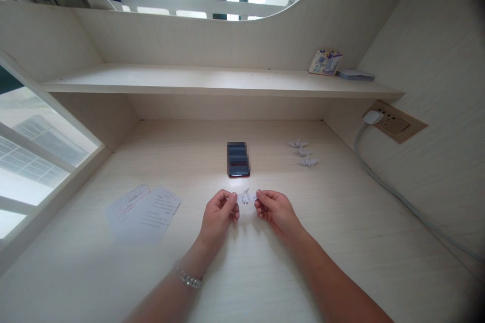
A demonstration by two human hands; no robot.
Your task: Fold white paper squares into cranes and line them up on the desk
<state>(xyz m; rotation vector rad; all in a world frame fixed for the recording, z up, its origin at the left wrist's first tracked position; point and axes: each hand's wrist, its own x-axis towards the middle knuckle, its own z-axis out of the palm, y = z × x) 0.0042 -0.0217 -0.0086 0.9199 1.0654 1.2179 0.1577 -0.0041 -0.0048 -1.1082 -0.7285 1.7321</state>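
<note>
Between my two hands is a small white paper crane point(246, 197), its wings spread sideways. My left hand point(220, 212) pinches one wing between thumb and fingers. The opposite wing is in a pinch of my right hand point(276, 209). Both hands hover low over the desk, and their fingers hide the wing tips. Just beyond them lies a phone point(238, 159) with a blurred screen. Farther right, several similar folded paper cranes point(309, 162) sit in a short row.
Sheets of paper with writing point(151, 212) lie on the desk point(159, 146) to the left. A shelf point(212, 76) spans the back, bearing a colourful packet point(326, 62) and a flat stack point(355, 75). From the wall socket point(396, 121), a cable point(397, 194) runs down the right side.
</note>
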